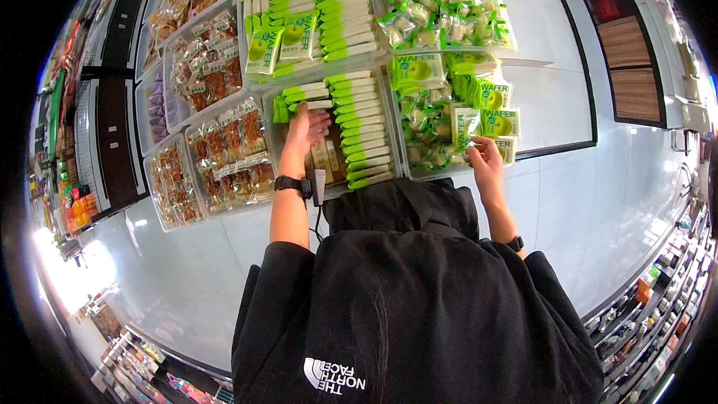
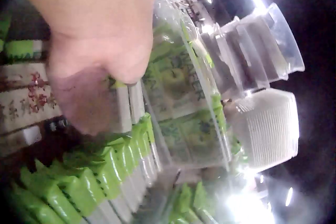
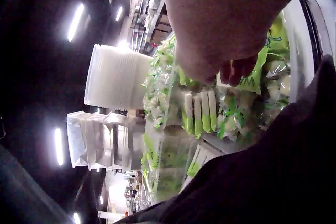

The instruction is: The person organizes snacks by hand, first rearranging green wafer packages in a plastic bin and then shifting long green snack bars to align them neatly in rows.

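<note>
Nearest, at six o'clock in the head view, are a person's black jacket with white lettering and, just beyond it, a black bag.

At eleven o'clock from the bag, the left hand reaches into a clear tub. Its fingers are fairly straight and slightly apart, close to the short group of wafer packets at the tub's far side; whether they touch them is hard to tell. Brown packages lie low in the tub under the hand, and a long row of green-and-white packets stands at three o'clock from it.

At one o'clock from the bag, the right hand is curled, pinching the edge of a small apple wafer packet between thumb and fingers. This packet is over the neighbouring tub, among flat wafer packs and small wrapped sweets.

At nine o'clock from the left hand are tubs of brown snacks. Farther off, at twelve o'clock, one tub holds more green-and-white packets; at one o'clock, another holds wrapped sweets. The right wrist view also shows a stack of clear tubs beyond the goods.
</note>
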`<action>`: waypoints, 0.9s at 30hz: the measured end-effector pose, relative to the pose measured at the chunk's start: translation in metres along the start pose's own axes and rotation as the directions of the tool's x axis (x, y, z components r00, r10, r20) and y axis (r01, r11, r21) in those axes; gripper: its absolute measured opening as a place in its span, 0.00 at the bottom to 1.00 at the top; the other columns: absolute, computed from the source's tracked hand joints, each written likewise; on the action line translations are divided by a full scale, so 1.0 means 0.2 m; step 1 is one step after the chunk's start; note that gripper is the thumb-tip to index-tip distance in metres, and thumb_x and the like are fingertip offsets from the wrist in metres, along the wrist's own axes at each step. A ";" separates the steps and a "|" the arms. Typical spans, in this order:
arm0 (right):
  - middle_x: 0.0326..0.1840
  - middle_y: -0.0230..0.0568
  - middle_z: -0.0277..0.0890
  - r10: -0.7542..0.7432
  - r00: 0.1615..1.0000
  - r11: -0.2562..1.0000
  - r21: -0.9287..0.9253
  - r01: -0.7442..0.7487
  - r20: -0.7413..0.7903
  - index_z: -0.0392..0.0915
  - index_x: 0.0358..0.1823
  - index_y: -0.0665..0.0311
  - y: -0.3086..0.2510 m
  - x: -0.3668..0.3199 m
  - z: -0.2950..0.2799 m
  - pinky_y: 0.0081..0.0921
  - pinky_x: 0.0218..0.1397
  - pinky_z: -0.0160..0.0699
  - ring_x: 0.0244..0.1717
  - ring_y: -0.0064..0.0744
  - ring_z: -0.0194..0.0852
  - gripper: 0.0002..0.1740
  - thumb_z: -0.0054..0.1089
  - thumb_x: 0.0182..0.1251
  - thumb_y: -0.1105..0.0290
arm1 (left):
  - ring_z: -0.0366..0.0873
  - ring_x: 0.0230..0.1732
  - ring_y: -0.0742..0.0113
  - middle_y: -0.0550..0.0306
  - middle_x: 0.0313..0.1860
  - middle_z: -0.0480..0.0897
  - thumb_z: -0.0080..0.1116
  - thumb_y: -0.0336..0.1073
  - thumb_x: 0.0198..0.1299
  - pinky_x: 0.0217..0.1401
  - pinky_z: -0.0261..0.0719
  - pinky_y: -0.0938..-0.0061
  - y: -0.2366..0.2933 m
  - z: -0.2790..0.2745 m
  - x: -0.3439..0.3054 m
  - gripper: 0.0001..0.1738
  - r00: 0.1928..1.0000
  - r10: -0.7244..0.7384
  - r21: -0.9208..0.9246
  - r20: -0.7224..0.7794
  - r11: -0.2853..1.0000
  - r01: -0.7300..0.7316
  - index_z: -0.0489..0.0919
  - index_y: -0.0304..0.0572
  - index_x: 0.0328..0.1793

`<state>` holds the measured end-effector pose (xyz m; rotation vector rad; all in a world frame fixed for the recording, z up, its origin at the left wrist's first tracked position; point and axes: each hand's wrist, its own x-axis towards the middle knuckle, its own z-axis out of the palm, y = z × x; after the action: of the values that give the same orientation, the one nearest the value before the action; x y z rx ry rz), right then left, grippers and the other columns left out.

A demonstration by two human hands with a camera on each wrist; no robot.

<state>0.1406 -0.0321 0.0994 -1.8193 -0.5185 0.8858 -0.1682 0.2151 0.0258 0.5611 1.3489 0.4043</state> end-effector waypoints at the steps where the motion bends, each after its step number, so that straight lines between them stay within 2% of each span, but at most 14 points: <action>1: 0.32 0.36 0.75 0.000 1.000 1.000 -0.019 0.000 0.008 0.73 0.48 0.68 -0.01 0.00 0.00 0.18 0.35 0.74 0.30 0.22 0.75 0.13 0.55 0.62 0.74 | 0.79 0.48 0.55 0.42 0.57 0.75 0.42 0.59 0.67 0.48 0.78 0.64 -0.01 0.02 0.00 0.35 0.997 -0.083 0.015 0.000 0.996 0.083 0.66 0.31 0.63; 2: 0.31 0.36 0.75 0.000 1.000 0.999 -0.040 0.001 0.017 0.73 0.48 0.67 -0.01 -0.01 0.00 0.19 0.35 0.74 0.30 0.23 0.75 0.13 0.56 0.61 0.73 | 0.79 0.48 0.55 0.42 0.57 0.75 0.42 0.59 0.67 0.48 0.78 0.64 -0.02 0.03 0.00 0.35 0.996 -0.086 0.020 0.004 0.996 0.086 0.66 0.31 0.63; 4: 0.31 0.36 0.75 -0.008 1.000 0.998 -0.066 0.008 0.002 0.73 0.48 0.67 -0.01 -0.02 -0.01 0.20 0.35 0.75 0.29 0.22 0.75 0.13 0.56 0.61 0.73 | 0.79 0.48 0.54 0.43 0.62 0.72 0.44 0.60 0.66 0.49 0.78 0.64 -0.07 0.04 0.04 0.38 0.999 0.035 -0.060 0.029 0.998 -0.033 0.63 0.30 0.66; 5: 0.31 0.36 0.75 -0.027 1.000 0.999 -0.029 0.026 -0.005 0.73 0.48 0.67 0.01 -0.01 -0.02 0.20 0.35 0.74 0.29 0.22 0.74 0.13 0.56 0.61 0.73 | 0.78 0.47 0.56 0.44 0.60 0.74 0.45 0.59 0.66 0.46 0.79 0.66 -0.08 0.04 0.06 0.37 0.999 0.049 -0.027 -0.009 0.998 -0.049 0.66 0.30 0.64; 8: 0.30 0.34 0.75 -0.035 0.999 0.997 -0.075 0.034 -0.011 0.73 0.47 0.68 -0.03 -0.02 -0.09 0.19 0.35 0.73 0.29 0.21 0.73 0.14 0.56 0.60 0.73 | 0.72 0.30 0.68 0.54 0.38 0.78 0.48 0.57 0.66 0.32 0.73 0.70 -0.13 0.04 0.11 0.31 0.988 0.122 -0.072 -0.091 0.989 -0.128 0.74 0.31 0.54; 10: 0.30 0.34 0.75 -0.013 0.998 0.997 -0.081 0.009 -0.059 0.74 0.46 0.68 -0.04 -0.02 -0.14 0.19 0.35 0.73 0.29 0.20 0.73 0.13 0.56 0.60 0.73 | 0.63 0.24 0.72 0.60 0.29 0.73 0.46 0.56 0.67 0.25 0.64 0.71 -0.07 0.05 0.03 0.28 0.980 0.118 0.101 -0.157 0.990 -0.103 0.75 0.32 0.49; 11: 0.30 0.34 0.75 -0.013 0.998 0.996 -0.088 0.007 -0.064 0.74 0.46 0.68 -0.04 -0.01 -0.17 0.19 0.35 0.73 0.29 0.20 0.73 0.13 0.56 0.60 0.73 | 0.60 0.22 0.73 0.63 0.26 0.70 0.44 0.55 0.69 0.23 0.60 0.71 -0.05 0.10 -0.01 0.27 0.972 0.100 0.064 -0.212 0.994 -0.089 0.75 0.33 0.45; 12: 0.30 0.35 0.75 0.004 0.997 0.995 -0.102 -0.012 -0.080 0.74 0.46 0.68 -0.04 -0.01 -0.19 0.20 0.35 0.74 0.29 0.21 0.73 0.13 0.56 0.60 0.74 | 0.60 0.22 0.73 0.63 0.26 0.70 0.44 0.55 0.69 0.23 0.60 0.71 -0.06 0.11 0.01 0.27 0.973 0.095 0.061 -0.211 0.995 -0.084 0.75 0.33 0.45; 14: 0.30 0.35 0.76 0.022 0.995 0.993 -0.116 -0.033 -0.095 0.74 0.46 0.68 -0.03 0.02 -0.24 0.20 0.35 0.74 0.29 0.21 0.73 0.12 0.56 0.60 0.74 | 0.60 0.22 0.73 0.63 0.27 0.71 0.44 0.54 0.69 0.22 0.59 0.73 -0.09 0.10 0.05 0.26 0.978 0.129 -0.124 -0.162 0.981 -0.149 0.75 0.34 0.43; 20: 0.32 0.39 0.78 -0.057 0.984 0.986 -0.166 0.029 -0.166 0.75 0.45 0.68 0.00 0.06 -0.36 0.22 0.36 0.76 0.30 0.24 0.76 0.12 0.56 0.60 0.74 | 0.64 0.23 0.72 0.60 0.25 0.70 0.46 0.54 0.68 0.22 0.62 0.71 -0.12 0.07 0.17 0.25 0.967 0.136 -0.069 -0.214 0.986 -0.154 0.72 0.35 0.40; 22: 0.33 0.40 0.79 -0.093 0.981 0.980 -0.190 0.059 -0.173 0.75 0.45 0.68 -0.01 0.08 -0.38 0.23 0.38 0.77 0.32 0.25 0.76 0.11 0.56 0.60 0.74 | 0.64 0.23 0.71 0.60 0.25 0.70 0.47 0.54 0.68 0.22 0.63 0.72 -0.11 0.08 0.18 0.25 0.965 0.087 -0.143 -0.247 0.982 -0.125 0.71 0.35 0.39; 23: 0.34 0.40 0.79 -0.125 0.974 0.970 -0.228 0.081 -0.189 0.75 0.44 0.68 -0.02 0.10 -0.39 0.23 0.38 0.77 0.33 0.26 0.77 0.11 0.56 0.60 0.74 | 0.65 0.24 0.71 0.61 0.25 0.70 0.51 0.52 0.66 0.23 0.65 0.73 -0.11 0.08 0.19 0.22 0.973 0.029 -0.200 -0.228 0.977 -0.076 0.72 0.36 0.39; 26: 0.37 0.40 0.79 -0.135 0.969 0.954 -0.293 0.070 -0.206 0.74 0.44 0.69 -0.13 0.15 -0.37 0.26 0.40 0.76 0.37 0.28 0.77 0.11 0.56 0.60 0.73 | 0.66 0.25 0.72 0.62 0.25 0.70 0.55 0.50 0.64 0.25 0.68 0.73 -0.07 0.16 0.03 0.19 0.973 0.085 -0.155 -0.216 0.981 -0.120 0.74 0.39 0.40; 27: 0.37 0.40 0.79 -0.187 0.963 0.943 -0.310 0.121 -0.194 0.74 0.44 0.69 -0.14 0.19 -0.36 0.26 0.41 0.76 0.37 0.29 0.77 0.11 0.56 0.61 0.73 | 0.68 0.27 0.73 0.63 0.28 0.73 0.58 0.48 0.63 0.26 0.70 0.74 -0.09 0.14 0.06 0.17 0.979 0.024 -0.181 -0.201 0.982 -0.061 0.76 0.40 0.42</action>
<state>0.2216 -0.0383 0.1289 -2.0847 -0.6691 0.5084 -0.1395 0.2028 0.0085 0.4024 1.4726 0.6280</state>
